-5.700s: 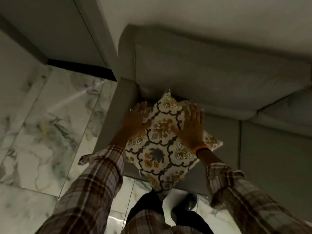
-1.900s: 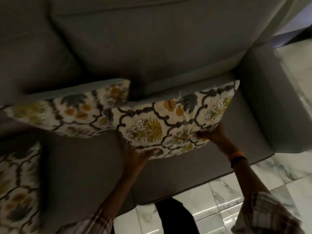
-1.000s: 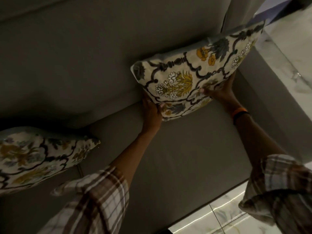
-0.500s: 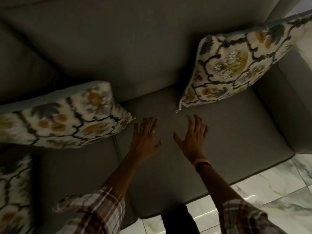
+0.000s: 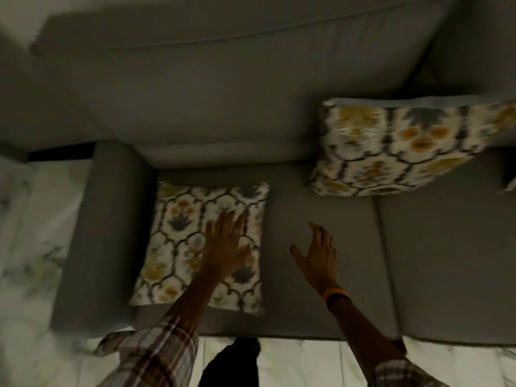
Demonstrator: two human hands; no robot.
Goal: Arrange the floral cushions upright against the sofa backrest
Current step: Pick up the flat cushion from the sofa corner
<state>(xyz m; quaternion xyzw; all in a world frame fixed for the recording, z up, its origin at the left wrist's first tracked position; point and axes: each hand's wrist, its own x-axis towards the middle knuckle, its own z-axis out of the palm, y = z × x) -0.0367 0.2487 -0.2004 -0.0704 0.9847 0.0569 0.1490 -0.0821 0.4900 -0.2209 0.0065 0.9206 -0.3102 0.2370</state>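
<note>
Now the left hand point(image 5: 227, 244) is out flat, fingers spread, palm down over the right half of a floral cushion point(image 5: 195, 247) lying face-up on the sofa seat point(image 5: 321, 317); whether the palm actually presses the fabric cannot be told through the blur. A thin ring shows on one finger. The right hand point(image 5: 318, 258) hangs open over bare seat just right of that cushion, fingers loosely fanned, thumb pointing left, holding nothing. An orange band point(image 5: 335, 292) with a dark one beside it circles that wrist, and plaid sleeves point(image 5: 156, 356) cover both forearms lower down.

That flat cushion is cream with a dark lattice of pointed ovals, each framing ochre flowers or grey-blue leaf sprays. It lies just beside the left armrest point(image 5: 106, 233), its far edge short of the backrest point(image 5: 237, 93), not upright.

Further right, a second floral cushion point(image 5: 405, 146) in the same print stands on its lower edge and leans back against the backrest, its plain grey rear panel showing along the top. It is well apart from both hands. A sliver of something pale point(image 5: 511, 185) peeks in at the right edge, too cut off to identify.

Below the grey sofa's front edge runs a white marble floor point(image 5: 307, 364), with a dark shoe or trouser leg point(image 5: 231, 361) between the arms.
</note>
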